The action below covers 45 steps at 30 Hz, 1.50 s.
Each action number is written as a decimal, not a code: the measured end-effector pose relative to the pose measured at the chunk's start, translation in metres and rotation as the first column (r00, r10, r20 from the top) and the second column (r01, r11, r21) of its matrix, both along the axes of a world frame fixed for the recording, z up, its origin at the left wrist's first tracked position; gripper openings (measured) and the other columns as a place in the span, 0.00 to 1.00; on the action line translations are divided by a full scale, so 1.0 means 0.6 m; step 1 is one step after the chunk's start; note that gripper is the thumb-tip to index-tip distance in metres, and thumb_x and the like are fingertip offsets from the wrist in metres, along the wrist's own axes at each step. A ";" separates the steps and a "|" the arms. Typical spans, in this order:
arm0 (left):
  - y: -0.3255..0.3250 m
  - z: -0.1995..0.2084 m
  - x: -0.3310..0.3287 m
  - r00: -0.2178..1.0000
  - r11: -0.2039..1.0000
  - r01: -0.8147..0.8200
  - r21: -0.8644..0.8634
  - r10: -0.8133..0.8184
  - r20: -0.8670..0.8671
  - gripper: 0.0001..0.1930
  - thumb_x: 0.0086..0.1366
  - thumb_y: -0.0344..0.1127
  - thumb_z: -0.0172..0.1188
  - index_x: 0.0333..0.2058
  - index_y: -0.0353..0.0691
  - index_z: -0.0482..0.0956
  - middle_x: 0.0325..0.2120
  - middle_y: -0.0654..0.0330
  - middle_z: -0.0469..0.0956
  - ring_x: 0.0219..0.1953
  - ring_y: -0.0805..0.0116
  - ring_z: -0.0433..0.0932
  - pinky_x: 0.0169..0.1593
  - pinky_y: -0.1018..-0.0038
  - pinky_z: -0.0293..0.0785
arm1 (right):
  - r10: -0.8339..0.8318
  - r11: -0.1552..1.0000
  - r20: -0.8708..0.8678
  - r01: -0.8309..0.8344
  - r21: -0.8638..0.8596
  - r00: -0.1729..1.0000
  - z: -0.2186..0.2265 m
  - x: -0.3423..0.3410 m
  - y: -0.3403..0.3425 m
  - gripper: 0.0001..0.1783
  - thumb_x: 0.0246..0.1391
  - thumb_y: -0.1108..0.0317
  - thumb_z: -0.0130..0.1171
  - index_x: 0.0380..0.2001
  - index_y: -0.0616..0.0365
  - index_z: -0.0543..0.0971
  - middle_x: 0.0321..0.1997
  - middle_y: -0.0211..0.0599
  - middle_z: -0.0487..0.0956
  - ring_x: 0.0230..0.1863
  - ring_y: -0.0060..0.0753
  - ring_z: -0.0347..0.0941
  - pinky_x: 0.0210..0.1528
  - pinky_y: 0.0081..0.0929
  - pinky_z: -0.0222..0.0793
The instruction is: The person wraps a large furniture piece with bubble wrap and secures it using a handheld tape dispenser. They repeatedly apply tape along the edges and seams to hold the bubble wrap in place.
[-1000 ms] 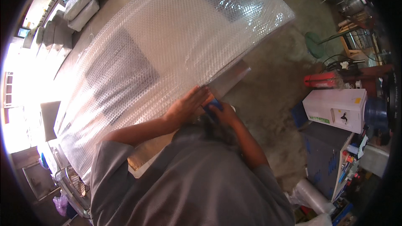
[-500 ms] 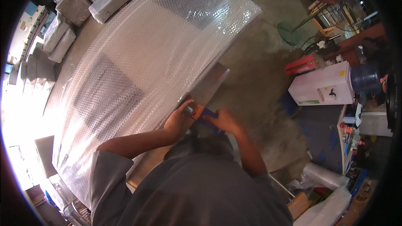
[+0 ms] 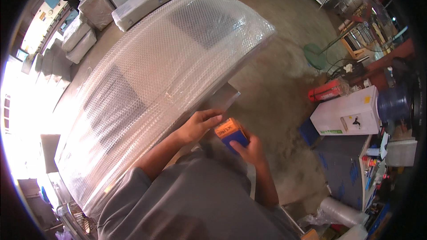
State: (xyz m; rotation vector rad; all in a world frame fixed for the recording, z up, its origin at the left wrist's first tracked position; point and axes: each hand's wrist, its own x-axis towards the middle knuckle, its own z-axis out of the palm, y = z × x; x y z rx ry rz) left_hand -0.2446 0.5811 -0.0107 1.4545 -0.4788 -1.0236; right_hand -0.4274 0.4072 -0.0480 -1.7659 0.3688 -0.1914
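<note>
My right hand (image 3: 251, 148) grips a small blue and orange box (image 3: 232, 135), its thumb lying across the blue side. The orange end points toward my left hand (image 3: 201, 124). The fingers of that hand are bent and pressed together just left of the box, and I cannot make out whether anything is between them. Both hands are close to my body, beside the near edge of a large flat piece wrapped in bubble wrap (image 3: 155, 71). Past my left fingers, a grey flat panel (image 3: 227, 96) sticks out from under the wrapped piece.
Wrapped cushion-like blocks (image 3: 155, 0) lie at the far left. To the right stand a white water dispenser (image 3: 347, 112), a red cylinder (image 3: 328, 90), a green-based stand fan (image 3: 315, 56) and a dark cabinet (image 3: 340, 164). A bubble wrap roll (image 3: 344, 211) lies at lower right.
My left hand has come away from the end of the box, leaving a small gap. The box is turned more upright in my right hand. The whole view has shifted slightly.
</note>
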 end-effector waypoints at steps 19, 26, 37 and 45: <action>-0.074 -0.031 0.220 0.179 0.719 -0.671 0.179 -0.078 0.981 0.13 0.67 0.39 0.65 0.46 0.42 0.88 0.47 0.54 0.86 0.58 0.58 0.79 0.63 0.57 0.70 | 0.131 0.991 -0.130 -0.130 0.011 0.983 -0.030 0.195 -0.081 0.37 0.61 0.37 0.65 0.36 0.70 0.83 0.30 0.46 0.85 0.32 0.37 0.83 0.37 0.34 0.76; -0.061 -0.074 0.238 0.285 0.598 -0.733 0.323 -0.161 0.945 0.36 0.74 0.61 0.54 0.76 0.63 0.57 0.78 0.44 0.47 0.81 0.51 0.39 0.79 0.50 0.33 | 0.179 0.975 -0.159 -0.154 0.158 0.971 -0.110 0.200 -0.084 0.36 0.62 0.37 0.64 0.43 0.68 0.84 0.34 0.46 0.86 0.35 0.35 0.83 0.41 0.33 0.76; -0.045 -0.016 0.180 0.274 0.820 -0.374 0.433 -0.348 0.896 0.43 0.64 0.49 0.67 0.74 0.45 0.61 0.77 0.47 0.52 0.79 0.49 0.47 0.79 0.50 0.46 | 0.238 0.923 -0.073 -0.202 0.327 0.968 -0.180 0.224 -0.099 0.36 0.61 0.36 0.65 0.43 0.65 0.85 0.33 0.38 0.85 0.34 0.28 0.81 0.40 0.31 0.77; -0.055 -0.065 0.101 0.106 0.804 -0.432 0.409 -0.405 0.908 0.42 0.59 0.38 0.69 0.71 0.39 0.63 0.74 0.50 0.61 0.78 0.52 0.55 0.78 0.51 0.51 | 0.178 0.984 -0.127 -0.175 0.035 0.976 -0.039 0.185 -0.115 0.38 0.60 0.34 0.64 0.31 0.67 0.85 0.23 0.42 0.82 0.27 0.34 0.81 0.34 0.34 0.76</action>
